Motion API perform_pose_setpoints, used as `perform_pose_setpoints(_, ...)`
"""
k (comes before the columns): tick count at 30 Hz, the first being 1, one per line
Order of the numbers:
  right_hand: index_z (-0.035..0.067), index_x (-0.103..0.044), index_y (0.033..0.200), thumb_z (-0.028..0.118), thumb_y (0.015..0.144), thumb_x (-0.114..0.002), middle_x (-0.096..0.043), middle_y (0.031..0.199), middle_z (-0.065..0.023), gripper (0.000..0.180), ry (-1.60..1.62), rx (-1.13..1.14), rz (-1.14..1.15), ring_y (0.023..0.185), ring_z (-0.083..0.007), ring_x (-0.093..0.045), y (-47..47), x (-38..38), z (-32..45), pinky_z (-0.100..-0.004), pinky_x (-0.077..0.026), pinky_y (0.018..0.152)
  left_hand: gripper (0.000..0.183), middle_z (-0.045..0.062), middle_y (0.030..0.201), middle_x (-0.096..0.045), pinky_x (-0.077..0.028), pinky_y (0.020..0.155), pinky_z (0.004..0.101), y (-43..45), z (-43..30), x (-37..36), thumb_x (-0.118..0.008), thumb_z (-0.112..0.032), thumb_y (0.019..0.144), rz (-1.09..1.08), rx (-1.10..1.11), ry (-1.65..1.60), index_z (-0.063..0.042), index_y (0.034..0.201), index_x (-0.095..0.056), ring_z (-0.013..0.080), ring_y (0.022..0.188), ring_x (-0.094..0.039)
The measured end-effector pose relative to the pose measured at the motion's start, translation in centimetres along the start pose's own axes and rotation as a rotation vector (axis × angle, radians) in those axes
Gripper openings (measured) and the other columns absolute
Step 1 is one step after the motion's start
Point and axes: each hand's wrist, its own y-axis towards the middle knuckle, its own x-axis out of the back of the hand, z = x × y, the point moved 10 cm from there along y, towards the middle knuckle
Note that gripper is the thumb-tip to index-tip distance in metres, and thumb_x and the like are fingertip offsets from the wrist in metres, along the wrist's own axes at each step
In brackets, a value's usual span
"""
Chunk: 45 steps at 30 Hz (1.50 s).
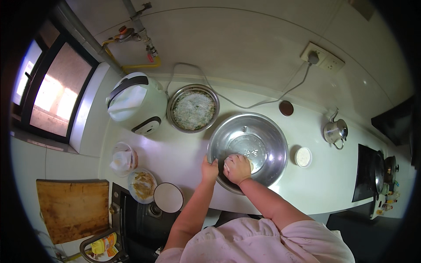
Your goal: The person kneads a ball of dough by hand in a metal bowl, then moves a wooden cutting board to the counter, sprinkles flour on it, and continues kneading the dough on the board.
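A wide stainless steel bowl (273,144) rests on the counter in front of me. My left hand (209,169) grips its left rim, with the thumb on the near side. Inside, my right hand (237,168) is down on a lump of white dough (252,166) at the bowl's lower left. Fingers cover most of the dough, so only its edges show. Raised marks are visible on the bowl's shiny bottom.
Left of the bowl stand a steel basin of chopped filling (194,110) and a rice cooker (138,105). A small white cup of flour-like powder (303,157) and a steel kettle (335,130) are rightward. Dishes (142,185) border the dark sink (144,230); a cutting board (73,210) lies farther left.
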Motion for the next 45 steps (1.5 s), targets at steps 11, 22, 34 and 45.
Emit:
perform_pose_setpoints(11,0.011,-0.062,0.081,0.029,0.075,-0.06,-0.058,0.09,-0.0088,0.02,-0.071,-0.22,0.054,0.087,-0.029,-0.058,7.0,-4.6,-4.6,-0.0435,-0.048,0.074,0.036,0.018,0.097,-0.065,-0.049,0.081,0.0374,-0.9,-0.4,0.3,-0.061,-0.006,0.082,0.067,0.068,0.05,-0.004,0.117,-0.053,0.0303,0.091,-0.064)
perform_pose_setpoints(22,0.007,-0.062,0.085,0.031,0.085,-0.051,-0.06,0.091,-0.0148,0.026,0.169,-0.355,0.215,0.087,-0.0346,-0.058,8.1,-6.2,-8.2,-0.0462,-0.047,0.074,0.035,0.016,0.1,-0.065,-0.048,0.083,0.0363,-1.0,-0.8,0.1,-0.06,-0.004,0.083,-0.038,0.041,-0.053,-0.005,0.118,-0.054,0.0284,0.094,-0.063)
perform_pose_setpoints(34,0.01,-0.068,0.089,0.014,0.072,-0.058,-0.061,0.099,-0.0115,0.019,0.014,-0.063,-0.084,0.094,-0.0327,-0.055,-1.1,3.9,-3.6,-0.0445,-0.043,0.09,0.038,0.013,0.105,-0.065,-0.045,0.088,0.0336,-1.7,0.4,-0.8,-0.058,0.001,0.085,-0.039,0.111,-0.151,-0.005,0.122,-0.053,0.0238,0.098,-0.061)
perform_pose_setpoints(45,0.013,-0.067,0.086,0.019,0.075,-0.057,-0.063,0.098,-0.0067,0.016,-0.137,-0.28,-0.024,0.093,-0.0283,-0.057,3.4,-2.4,-8.6,-0.042,-0.045,0.081,0.036,0.014,0.104,-0.063,-0.045,0.087,0.0336,-2.4,-1.8,0.1,-0.058,-0.001,0.084,-0.011,0.096,-0.027,-0.003,0.12,-0.052,0.024,0.097,-0.06)
